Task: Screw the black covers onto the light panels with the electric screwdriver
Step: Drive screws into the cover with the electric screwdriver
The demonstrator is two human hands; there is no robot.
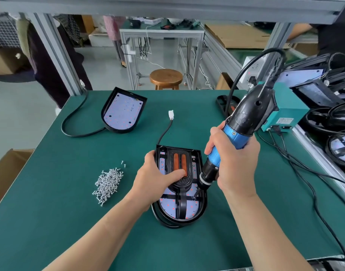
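- Bench (70,212): dark green mat all over.
- Electric screwdriver (233,138): bright blue body, black top and black nose collar.
- Black cover (189,163): black, with two orange strips side by side.
- Near light panel (167,207): pale lilac-white board dotted with small red points, black rim.
- Far light panel (121,112): the same pale board, with red and dark dots and a black housing.
- Screws (109,181): shiny silver heap.
- Connector (171,115): white, on a black cable.
- Power box (291,112): teal.
- Stool (165,76): brown wood.

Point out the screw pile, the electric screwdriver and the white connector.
screw pile (108,182), head view, middle of the heap.
electric screwdriver (234,138), head view, blue grip section.
white connector (171,115), head view, plug body.
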